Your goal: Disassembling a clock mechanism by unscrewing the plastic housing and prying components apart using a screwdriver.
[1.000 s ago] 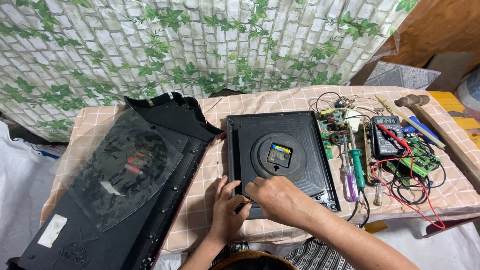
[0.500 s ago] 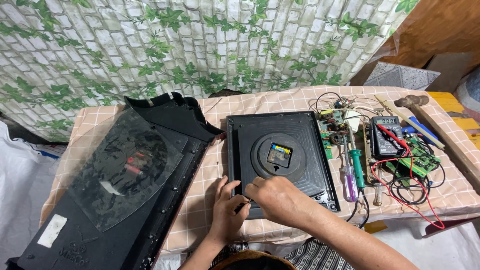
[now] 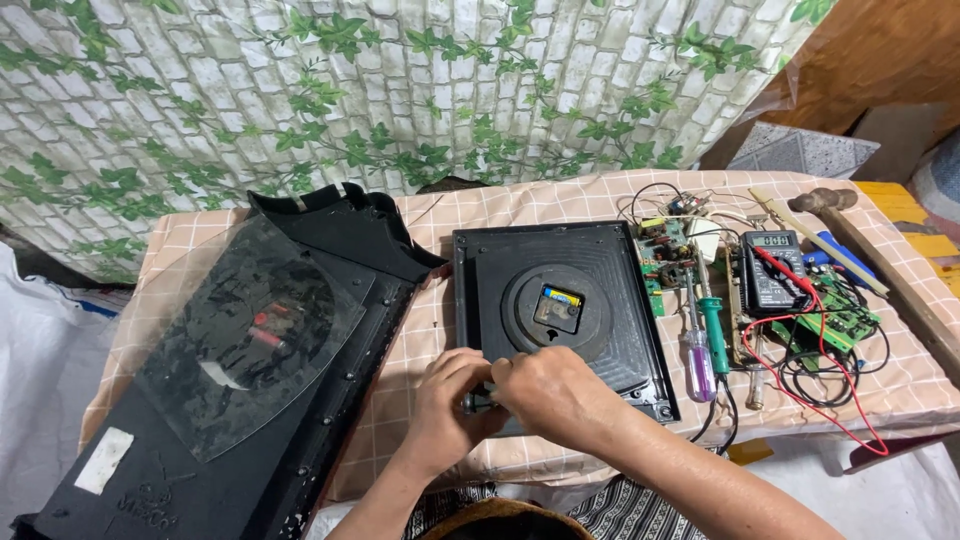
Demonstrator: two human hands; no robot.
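Observation:
A black square wall-clock back [image 3: 570,300] lies face down on the checked tablecloth, its small battery movement [image 3: 557,307] in the round centre. My left hand [image 3: 442,405] and my right hand [image 3: 548,392] meet at the clock's near left corner, fingers pinched together on its edge. What sits between the fingertips is hidden by the hands.
A large black plastic housing with a clear curved panel [image 3: 240,360] fills the table's left side. Right of the clock lie circuit boards [image 3: 662,255], a purple and a green screwdriver [image 3: 700,345], a multimeter [image 3: 772,270] with red leads, and a hammer [image 3: 820,200]. A brick-pattern sheet hangs behind.
Both hands stay at the clock's near left corner; the fingers shift only slightly. Nothing else has moved.

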